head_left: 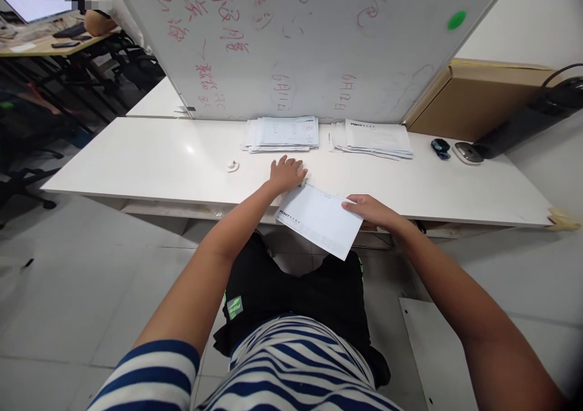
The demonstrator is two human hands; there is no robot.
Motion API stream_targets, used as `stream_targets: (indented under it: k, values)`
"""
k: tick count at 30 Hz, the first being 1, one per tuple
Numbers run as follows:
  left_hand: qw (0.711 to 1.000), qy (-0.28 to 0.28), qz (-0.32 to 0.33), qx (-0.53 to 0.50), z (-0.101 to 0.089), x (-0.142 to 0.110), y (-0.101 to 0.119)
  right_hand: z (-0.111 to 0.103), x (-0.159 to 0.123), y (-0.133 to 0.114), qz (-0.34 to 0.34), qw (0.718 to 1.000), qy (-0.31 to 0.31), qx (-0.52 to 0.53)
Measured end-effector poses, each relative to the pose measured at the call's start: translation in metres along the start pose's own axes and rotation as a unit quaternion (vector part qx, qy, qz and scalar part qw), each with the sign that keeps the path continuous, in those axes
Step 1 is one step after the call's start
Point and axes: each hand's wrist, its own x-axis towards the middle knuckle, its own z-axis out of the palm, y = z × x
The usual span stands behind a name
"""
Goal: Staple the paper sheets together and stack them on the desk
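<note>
My right hand (pixel 367 209) grips the right edge of a white envelope (pixel 321 220) with "PONY" printed on it, thumb on top. The envelope is slanted and its lower part reaches past the desk's front edge. My left hand (pixel 288 174) has its fingers spread, palm down, just above the envelope's upper left corner; whether it touches the envelope or only the desk I cannot make out. Behind my hands lie two stacks of similar paper, a left stack (pixel 289 133) and a right stack (pixel 379 138). A small white hooked item (pixel 232 166) rests left of my left hand.
A whiteboard (pixel 291 47) with red writing stands at the back of the white desk (pixel 150 156). To the right are a dark blue item (pixel 440 148), a computer mouse (pixel 468 153), a cardboard box (pixel 437 104) and a black cylindrical object (pixel 523 119). Another person sits at upper left.
</note>
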Motion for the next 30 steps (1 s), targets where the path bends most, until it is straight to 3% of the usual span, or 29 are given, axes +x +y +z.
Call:
stream_targets:
  k: [30]
  values:
    - [0.999, 0.024, -0.014, -0.041, 0.0025, 0.0038, -0.0031, 0.0014, -0.0024, -0.0063, -0.011, 0.997, 0.027, -0.068]
